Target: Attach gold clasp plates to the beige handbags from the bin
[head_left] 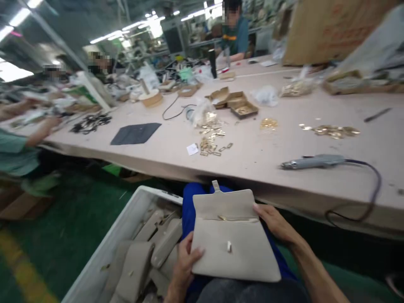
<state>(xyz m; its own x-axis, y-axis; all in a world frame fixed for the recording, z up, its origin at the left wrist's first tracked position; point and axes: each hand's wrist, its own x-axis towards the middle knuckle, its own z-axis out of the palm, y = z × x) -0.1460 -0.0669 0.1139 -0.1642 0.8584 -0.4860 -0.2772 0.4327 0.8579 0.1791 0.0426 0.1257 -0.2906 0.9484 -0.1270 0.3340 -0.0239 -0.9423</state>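
A beige handbag (221,256) lies across my lap, its flap folded up and away from me. A small tab sticks out from the flap's far edge, and a metal clasp piece sits on the bag's front. My left hand (184,263) grips the bag's lower left edge, thumb on top and fingers beneath. At the flap's right edge, my right hand (274,223) pinches the material between thumb and fingers. To the left of my legs stands a white bin (104,252) holding several similar beige bags (135,265).
On the table (246,160) lie a grey electric screwdriver (315,161) with a cord, gold metal pieces (210,141), gold discs (337,131), a dark flat sheet (135,133) and an open cardboard box (243,105). A co-worker (238,35) is across the table; another person's arm (41,130) is at left.
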